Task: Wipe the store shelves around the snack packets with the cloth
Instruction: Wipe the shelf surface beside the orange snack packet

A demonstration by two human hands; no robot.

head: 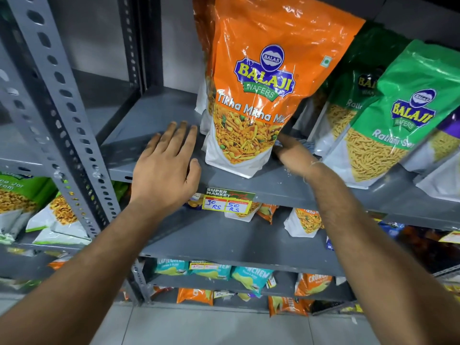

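Observation:
A large orange snack packet (258, 90) stands upright on the grey metal shelf (149, 125). My left hand (166, 165) lies flat and open on the shelf just left of the packet, fingers spread, thumb near the packet's white base. My right hand (293, 153) reaches in behind the packet's right side, fingers hidden by the packet. A bit of bluish cloth (307, 144) shows beside it; the hand seems to hold it. Green snack packets (388, 125) lean on the shelf to the right.
A perforated grey upright (57, 95) stands at the left. A yellow price tag (227, 202) hangs on the shelf's front edge. Lower shelves (236, 242) hold several smaller orange, teal and green packets. Tiled floor (199, 327) lies below.

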